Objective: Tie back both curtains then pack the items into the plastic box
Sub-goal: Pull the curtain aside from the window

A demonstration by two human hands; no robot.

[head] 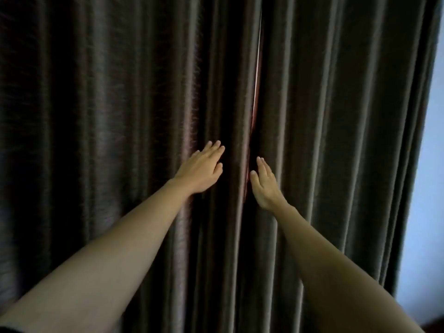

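Two dark curtains hang shut and fill almost the whole view. The left curtain (108,116) and the right curtain (336,116) meet in the middle, where a thin bright slit (257,80) runs down between their edges. The left hand (200,170) lies flat against the folds of the left curtain, just beside the slit, its fingers (213,150) straight and close together, holding nothing. The right hand (265,188) is turned on its side at the edge of the right curtain, its fingers (262,165) straight too, holding nothing. A pale blue wall (427,188) shows past the right curtain's far edge, with a bit of dark floor (432,326) below.
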